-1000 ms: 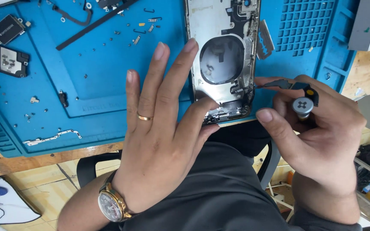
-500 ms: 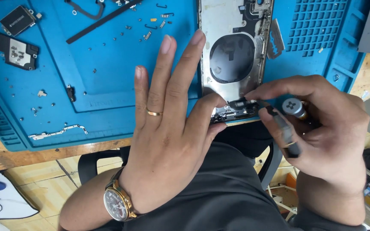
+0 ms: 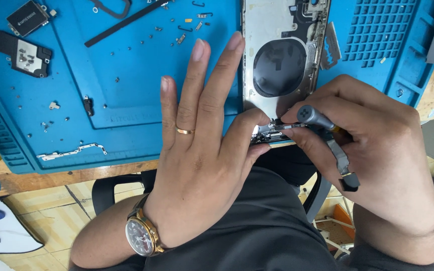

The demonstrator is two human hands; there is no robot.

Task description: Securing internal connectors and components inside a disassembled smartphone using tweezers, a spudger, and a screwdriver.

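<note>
1. Head view: small black modules (image 3: 20, 42) and loose screws (image 3: 51, 105) lie apart on the blue mat (image 3: 126, 100), kept sorted.
2. Left hand (image 3: 202, 150), fingers spread, thumb pinning the phone frame (image 3: 282, 65) at the tabletop's near edge.
3. Right hand (image 3: 372, 155) grips a screwdriver (image 3: 313, 118), tip at the frame's bottom end.

Phone repair workshop, blue mat (image 3: 126, 120) (loose screws (image 3: 177, 30))
</note>
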